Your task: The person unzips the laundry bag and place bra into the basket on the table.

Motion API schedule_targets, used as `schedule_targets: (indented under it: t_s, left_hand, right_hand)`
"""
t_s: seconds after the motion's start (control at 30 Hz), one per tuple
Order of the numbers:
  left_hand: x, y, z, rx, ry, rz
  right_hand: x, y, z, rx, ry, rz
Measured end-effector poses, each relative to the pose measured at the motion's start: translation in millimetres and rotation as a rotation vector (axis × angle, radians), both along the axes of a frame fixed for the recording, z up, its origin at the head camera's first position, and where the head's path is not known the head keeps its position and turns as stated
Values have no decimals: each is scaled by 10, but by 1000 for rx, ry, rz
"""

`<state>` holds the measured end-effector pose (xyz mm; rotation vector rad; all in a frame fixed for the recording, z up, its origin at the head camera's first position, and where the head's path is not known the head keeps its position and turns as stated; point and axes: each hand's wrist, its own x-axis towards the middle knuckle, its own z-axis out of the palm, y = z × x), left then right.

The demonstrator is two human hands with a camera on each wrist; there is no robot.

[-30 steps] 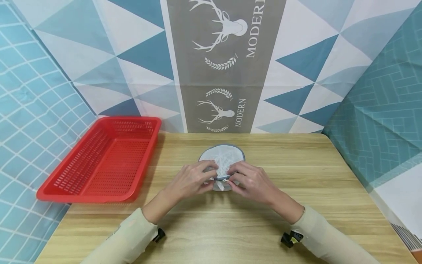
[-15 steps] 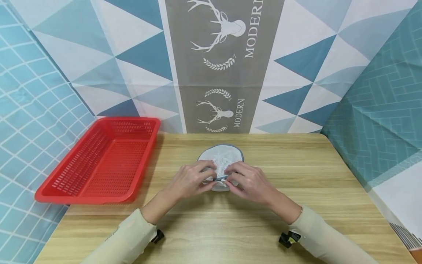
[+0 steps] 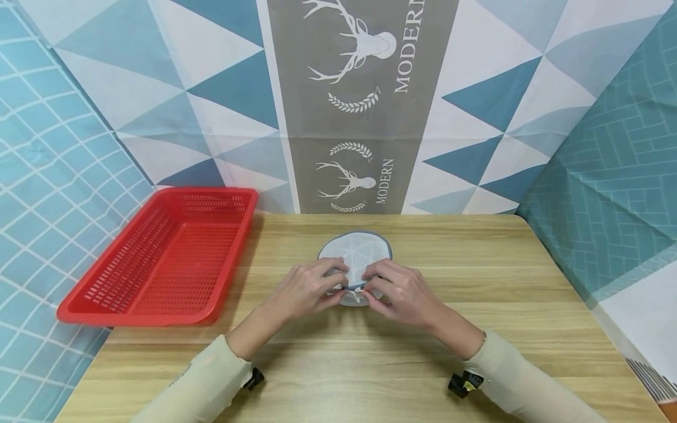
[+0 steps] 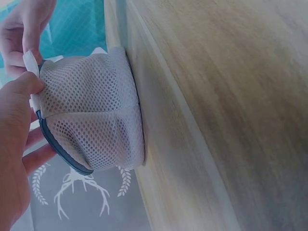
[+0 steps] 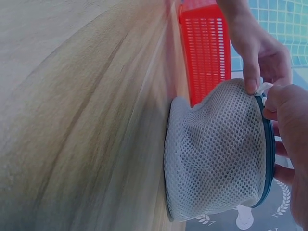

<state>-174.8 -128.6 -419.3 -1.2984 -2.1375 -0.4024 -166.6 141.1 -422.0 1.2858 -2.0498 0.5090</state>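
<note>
A round white mesh laundry bag (image 3: 359, 249) with a blue-grey zipper edge stands on the table in front of me. My left hand (image 3: 309, 288) pinches its near rim between thumb and fingers. At the zipper, the right hand (image 3: 407, 291) pinches a small white tab, its fingers resting over the bag's top. Seen from the left wrist, the mesh side wall (image 4: 91, 101) stands upright and a white strip (image 4: 32, 65) sticks up between the two hands. From the right wrist, the dark zipper band (image 5: 268, 149) runs along the rim beside the fingers. The bag's inside is hidden.
A red perforated plastic basket (image 3: 185, 264) sits at the left of the wooden table (image 3: 344, 364). Patterned cloth backdrops (image 3: 359, 117) rise behind the table and along both sides. Black wrist cameras (image 3: 465, 383) hang beneath the sleeves.
My right fingers have shifted very slightly left, nearer the left hand, and the white strip at the bag's front has changed shape. The bag and basket stay in place.
</note>
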Motion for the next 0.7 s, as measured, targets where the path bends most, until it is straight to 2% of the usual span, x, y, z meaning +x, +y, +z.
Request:
schedule_targets:
  t_s: [0.47, 0.7]
  left_hand:
    - [2, -38, -28, 10, -7, -16]
    - [-10, -59, -23, 24, -73, -28]
  right_hand:
    - [-10, 37, -12, 7, 2, -10]
    - [-16, 31, -14, -5, 10, -3]
